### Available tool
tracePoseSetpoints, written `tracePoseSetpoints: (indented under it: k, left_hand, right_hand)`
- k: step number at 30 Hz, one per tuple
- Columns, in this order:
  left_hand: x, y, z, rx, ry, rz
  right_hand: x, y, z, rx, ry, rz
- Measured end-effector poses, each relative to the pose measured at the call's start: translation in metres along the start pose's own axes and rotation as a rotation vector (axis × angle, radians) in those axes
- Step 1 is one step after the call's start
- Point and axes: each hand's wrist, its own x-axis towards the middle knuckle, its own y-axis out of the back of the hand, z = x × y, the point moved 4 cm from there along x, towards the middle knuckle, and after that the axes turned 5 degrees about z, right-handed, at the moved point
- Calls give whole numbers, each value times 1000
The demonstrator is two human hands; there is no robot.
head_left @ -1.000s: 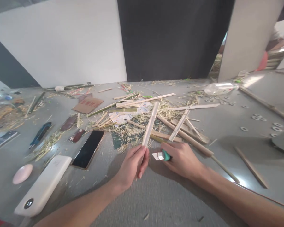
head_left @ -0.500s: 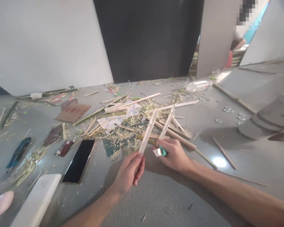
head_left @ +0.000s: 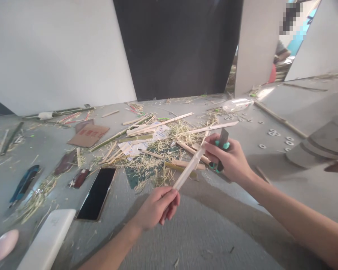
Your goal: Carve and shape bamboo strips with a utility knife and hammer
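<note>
a pale, slender strip of split bamboo [head_left: 187, 172], smooth and straight-edged, slants up and away over the grey desk [head_left: 141, 247], between the two hands. the left hand [head_left: 157, 206] has its fingers closed around the near end, the thumb lying along the top. the right hand [head_left: 232, 157] pinches the strip near its far end between thumb and fingertips, and also grips a knife [head_left: 223, 140] with teal and dark parts, its flat grey blade pointing up.

beyond the strip lies a tangle of thin, curly straw-coloured shavings [head_left: 146, 165], strewn with stiff splints. to the left rest a glossy black phone [head_left: 97, 193], a rounded white plastic block [head_left: 50, 236], a smooth pink oval [head_left: 4, 245] and matte brown cardboard [head_left: 89, 135]. flat pale rings [head_left: 274, 132] lie scattered at the right near a clear bottle [head_left: 238, 104].
</note>
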Motion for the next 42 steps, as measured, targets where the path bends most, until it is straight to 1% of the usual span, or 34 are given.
tracePoseSetpoints:
  k: [3, 5, 6, 8, 10, 12, 15, 17, 18, 20, 23, 25, 27, 30, 34, 37, 40, 41, 42]
  left_hand:
    - [-1, 11, 8, 57, 0, 3]
    - [-2, 25, 16, 83, -40, 66]
    - [-2, 34, 21, 88, -80, 135]
    - [-5, 56, 33, 62, -223, 379]
    - [-9, 72, 41, -31, -351, 581]
    - [-13, 80, 44, -150, -439, 704]
    - [-16, 81, 41, -291, -518, 808]
    - [-15, 77, 38, -341, -548, 817]
    - [-14, 74, 36, -351, -557, 799]
    - [-11, 67, 32, -349, -548, 723]
    - [-6, 52, 24, -337, -480, 587]
    - [-5, 45, 21, -332, -441, 537]
    - [-6, 40, 19, -324, -428, 533]
    - [-6, 39, 18, -330, -425, 567]
    - [-8, 37, 17, -350, -444, 595]
    - [-9, 36, 15, -364, -459, 632]
    - [-9, 35, 12, -414, -461, 692]
    - [-8, 35, 11, -430, -455, 706]
    - [-7, 34, 10, -443, -448, 718]
  right_hand:
    - [4, 5, 3, 52, -76, -21]
    - [9, 13, 4, 84, -86, 25]
    - [11, 18, 4, 100, -81, 60]
    - [16, 27, 3, 128, -66, 127]
    - [17, 30, 4, 144, -64, 154]
    - [14, 26, 5, 146, -79, 136]
    - [5, 13, 10, 134, -111, 78]
    - [-3, 2, 14, 116, -132, 31]
    - [-7, -2, 16, 103, -142, 7]
    - [-16, -11, 18, 68, -160, -43]
    - [-28, -22, 16, 1, -178, -129]
    - [-36, -27, 13, -48, -182, -185]
    - [-41, -32, 10, -85, -183, -235]
    - [-44, -35, 8, -94, -186, -281]
    - [-40, -34, 15, -68, -200, -248]
    - [-41, -33, 20, -59, -193, -146]
    - [-55, -33, 16, -86, -135, -8]
    - [-63, -34, 13, -121, -96, 17]
    - [-71, -36, 9, -190, -35, 10]
